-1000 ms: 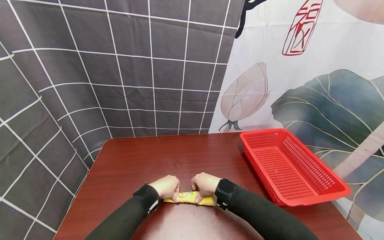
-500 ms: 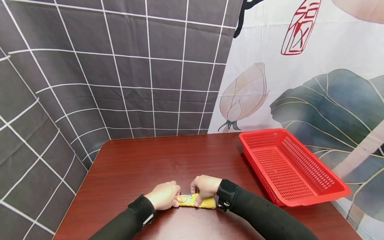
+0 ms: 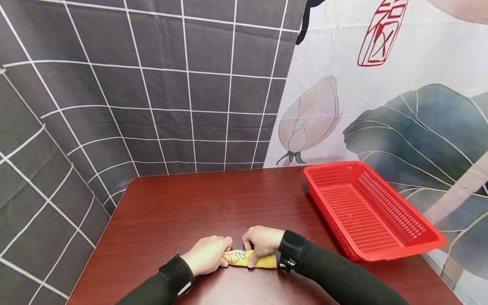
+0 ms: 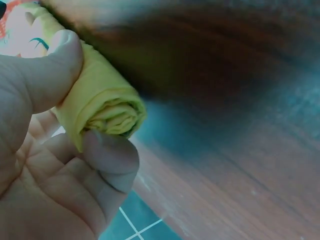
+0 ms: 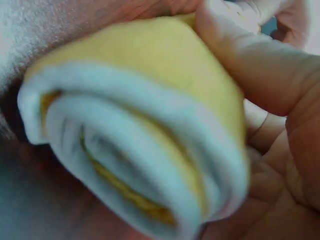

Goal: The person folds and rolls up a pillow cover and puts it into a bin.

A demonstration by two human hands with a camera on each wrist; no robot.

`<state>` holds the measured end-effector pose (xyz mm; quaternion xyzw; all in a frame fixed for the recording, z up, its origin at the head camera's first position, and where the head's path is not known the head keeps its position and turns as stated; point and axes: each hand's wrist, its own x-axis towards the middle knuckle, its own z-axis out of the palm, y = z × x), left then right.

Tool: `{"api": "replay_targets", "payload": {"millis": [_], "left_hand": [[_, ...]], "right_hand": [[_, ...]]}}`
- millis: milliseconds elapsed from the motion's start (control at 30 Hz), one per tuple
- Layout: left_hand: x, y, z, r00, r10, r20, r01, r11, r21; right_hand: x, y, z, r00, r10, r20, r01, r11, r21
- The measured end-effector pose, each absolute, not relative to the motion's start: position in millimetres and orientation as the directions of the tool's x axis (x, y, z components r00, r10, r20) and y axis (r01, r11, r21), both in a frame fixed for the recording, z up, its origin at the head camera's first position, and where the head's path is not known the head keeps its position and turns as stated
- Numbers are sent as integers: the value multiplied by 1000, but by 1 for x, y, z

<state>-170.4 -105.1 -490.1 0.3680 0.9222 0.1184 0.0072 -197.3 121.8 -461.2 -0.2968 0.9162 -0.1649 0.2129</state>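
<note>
- Dark red-brown wooden table (image 3: 190,207), a red basket (image 3: 367,209) on its right side, a grey grid curtain (image 3: 133,84) and a lotus-print curtain (image 3: 381,110) behind.
- The rolled yellow cloth (image 3: 248,258) lies at the near edge, between both hands.
- Left hand (image 3: 207,255) pinches its left end; right hand (image 3: 262,240) curls over the right part.
- The roll's long axis runs left to right.
</note>
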Motion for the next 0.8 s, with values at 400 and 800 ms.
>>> {"api": "replay_targets", "payload": {"millis": [400,800], "left_hand": [[-165,-108,-495,-720,679,142,693,693,200],[-160,-110,-504,-732,649,205,681,701,212]], "right_hand": [[-201,129,-468,-699,-626,-346,-305,698,-648],[-192,129,-470,-710,-651,-267,-422,698,-579]]}}
